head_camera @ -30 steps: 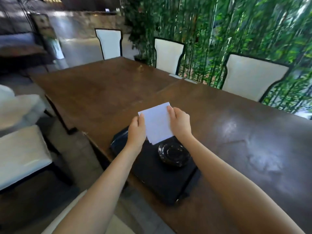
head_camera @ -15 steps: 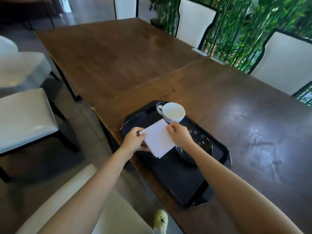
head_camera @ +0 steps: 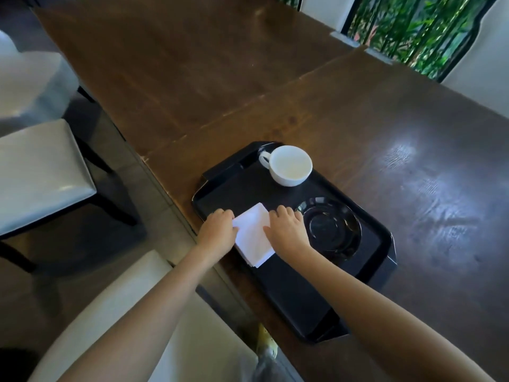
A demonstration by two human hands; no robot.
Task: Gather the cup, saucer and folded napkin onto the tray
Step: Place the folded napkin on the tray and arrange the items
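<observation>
A black tray lies at the near edge of the brown table. On its far corner stands a white cup, handle to the left, upright and empty. A black saucer rests on the tray's right side, apart from the cup. A white folded napkin lies low on the tray's left part, just left of the saucer. My left hand grips the napkin's left edge and my right hand presses on its right edge.
The long wooden table stretches away, with a seam across it. White-cushioned chairs stand to the left, one directly below me. More white chairs and green bamboo line the far side.
Both hands have brought the napkin down from in front of me onto the tray. The view has tilted downward, so the cup came into sight.
</observation>
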